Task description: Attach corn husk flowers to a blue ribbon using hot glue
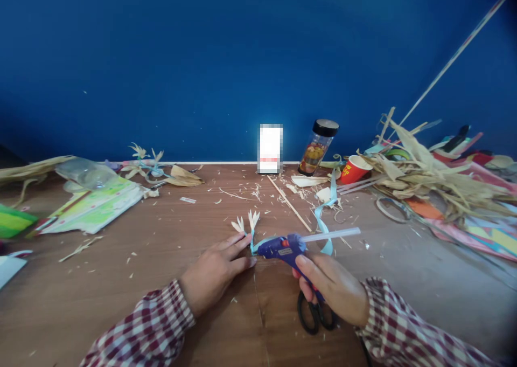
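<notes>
My right hand [329,283] is wrapped round a blue hot glue gun [283,248], its nozzle pointing left and a clear glue stick [333,235] coming out of the back. At the nozzle lies a light blue ribbon [255,247], wound about the stems of small pale corn-husk flowers [253,219]. My left hand [218,267] rests low on the table, its fingertips and thumb holding the flower stems down. Black-handled scissors [314,313] lie below my right hand, their blades hidden.
Another strip of light blue ribbon [321,219] curls behind the glue gun. A tilted jar [317,149], a red paper cup [354,169] and a heap of dry corn husks [436,178] stand at back right. Left are a plastic bottle [86,173] and finished-looking husk flowers [145,162]. Scraps litter the table.
</notes>
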Demonstrator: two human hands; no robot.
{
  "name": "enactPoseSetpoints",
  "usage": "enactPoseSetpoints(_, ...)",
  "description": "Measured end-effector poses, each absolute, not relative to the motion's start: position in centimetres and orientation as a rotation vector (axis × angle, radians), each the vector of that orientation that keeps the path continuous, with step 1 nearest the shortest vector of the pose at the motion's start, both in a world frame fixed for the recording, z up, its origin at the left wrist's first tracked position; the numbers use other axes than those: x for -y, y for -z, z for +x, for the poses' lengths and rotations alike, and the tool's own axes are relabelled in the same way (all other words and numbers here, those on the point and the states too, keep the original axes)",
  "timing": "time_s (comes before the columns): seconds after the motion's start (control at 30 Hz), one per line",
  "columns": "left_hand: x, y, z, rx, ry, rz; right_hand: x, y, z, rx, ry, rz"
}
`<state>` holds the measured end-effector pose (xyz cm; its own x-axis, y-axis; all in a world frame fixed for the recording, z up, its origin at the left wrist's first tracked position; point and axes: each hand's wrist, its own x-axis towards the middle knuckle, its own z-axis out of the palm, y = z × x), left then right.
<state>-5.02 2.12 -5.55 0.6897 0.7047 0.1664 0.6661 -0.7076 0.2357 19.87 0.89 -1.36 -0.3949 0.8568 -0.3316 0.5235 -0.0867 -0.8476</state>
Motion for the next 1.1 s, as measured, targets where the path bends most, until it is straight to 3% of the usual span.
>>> enactPoseSetpoints(1.1, -2.12, 5.57, -5.04, -1.160, -0.278, 2.712, -0.61, 1.34, 20.55, 1.915, -1.403, -1.510)
